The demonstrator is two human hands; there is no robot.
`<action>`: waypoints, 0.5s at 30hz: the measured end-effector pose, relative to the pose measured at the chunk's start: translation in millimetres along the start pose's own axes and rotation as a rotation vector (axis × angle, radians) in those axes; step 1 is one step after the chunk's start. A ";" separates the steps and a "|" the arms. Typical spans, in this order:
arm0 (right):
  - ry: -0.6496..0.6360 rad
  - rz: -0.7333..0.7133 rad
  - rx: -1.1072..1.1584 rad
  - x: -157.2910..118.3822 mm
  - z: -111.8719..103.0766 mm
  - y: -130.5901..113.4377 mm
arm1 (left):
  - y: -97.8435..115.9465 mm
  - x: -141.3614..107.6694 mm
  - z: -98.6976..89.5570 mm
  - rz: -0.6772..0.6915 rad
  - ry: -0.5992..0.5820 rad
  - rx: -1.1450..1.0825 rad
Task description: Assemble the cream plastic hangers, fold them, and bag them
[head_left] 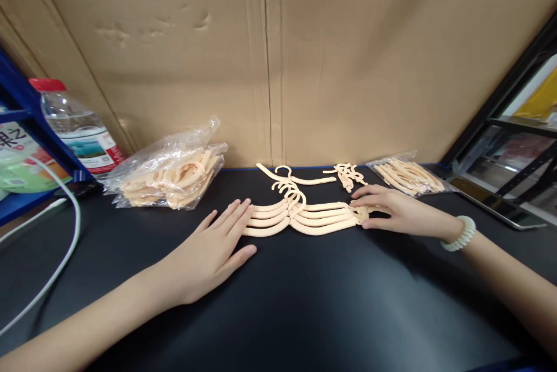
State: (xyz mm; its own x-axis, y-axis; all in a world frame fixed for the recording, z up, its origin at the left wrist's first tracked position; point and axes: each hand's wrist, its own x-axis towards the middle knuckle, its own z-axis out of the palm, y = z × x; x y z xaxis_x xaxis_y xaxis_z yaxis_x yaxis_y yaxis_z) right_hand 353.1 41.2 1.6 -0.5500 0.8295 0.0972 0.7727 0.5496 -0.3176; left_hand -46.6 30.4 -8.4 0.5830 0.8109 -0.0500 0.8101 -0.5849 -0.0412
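Several peach plastic clothes hangers (324, 225) lie side by side on the black table, their hooks bunched together in the middle. My left hand (206, 256) rests flat over their left ends, fingers stretched out and thumb apart. At the right ends, my right hand (387, 209) curves its thumb and fingers around the hanger tips, and a small pale part shows between them; its exact shape is partly hidden. Just behind the group lies one more hanger (300, 179) with its hook pointing away. A small pile of loose peach hooks (348, 176) sits beyond my right fingers.
A clear bag of peach parts (169, 177) stands at the back left, near a water bottle (82, 128) and a white cable (77, 227). Another bag of long peach pieces (409, 176) and a dark flat device (491, 202) lie right. Cardboard (195, 58) walls the back.
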 end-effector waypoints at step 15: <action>0.092 -0.035 -0.037 -2.8 -13.3 -3.9 | 0.8 -3.5 2.3 0.005 0.054 0.012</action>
State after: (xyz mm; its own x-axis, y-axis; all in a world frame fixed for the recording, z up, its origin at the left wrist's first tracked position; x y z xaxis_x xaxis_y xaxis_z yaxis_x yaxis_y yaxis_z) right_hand 355.9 38.1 15.1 -0.5466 0.8145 0.1942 0.7658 0.5801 -0.2776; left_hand -48.1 27.1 -10.5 0.5901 0.8073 0.0041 0.8063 -0.5891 -0.0534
